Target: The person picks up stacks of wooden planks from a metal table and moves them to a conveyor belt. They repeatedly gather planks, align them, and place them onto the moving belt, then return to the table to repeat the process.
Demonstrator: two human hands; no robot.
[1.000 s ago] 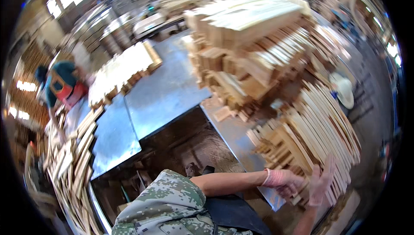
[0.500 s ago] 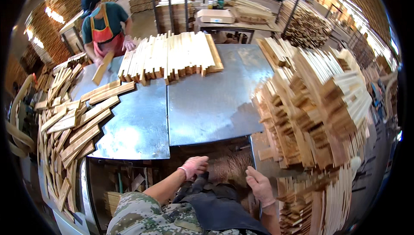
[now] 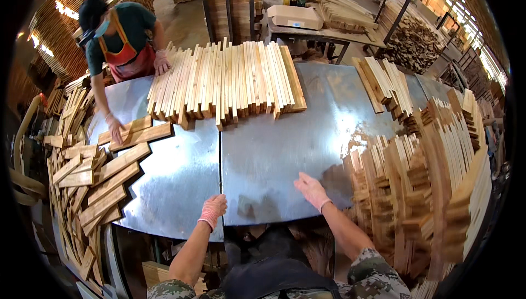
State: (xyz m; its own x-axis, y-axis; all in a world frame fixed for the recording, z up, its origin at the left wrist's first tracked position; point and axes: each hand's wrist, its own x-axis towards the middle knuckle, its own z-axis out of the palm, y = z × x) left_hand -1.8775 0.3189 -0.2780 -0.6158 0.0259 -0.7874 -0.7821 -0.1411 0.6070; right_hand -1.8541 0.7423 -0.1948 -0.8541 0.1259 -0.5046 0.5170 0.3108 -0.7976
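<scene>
My left hand (image 3: 214,209), in a pinkish-white knit glove, hovers by the near edge of the metal table (image 3: 268,162), its fingers curled in and no object showing in them. Further right, my gloved right hand (image 3: 312,191) is held over the same edge with its fingers stretched out, holding nothing. Ahead of both hands lies a row of pale wooden strips (image 3: 230,80), set side by side with uneven near ends. Closest to my right hand is a tall stack of wooden strips (image 3: 394,189), layered crosswise.
A co-worker (image 3: 123,36) in a red apron stands at the far left, one hand on a loose board (image 3: 143,134) and the other by the row. Many loose boards (image 3: 112,184) pile along the left side. A smaller bundle of strips (image 3: 386,82) lies far right.
Both my hands have risen from below the table edge, the right one reaching forward. The view has shifted. The co-worker has set down a board and leans to the left.
</scene>
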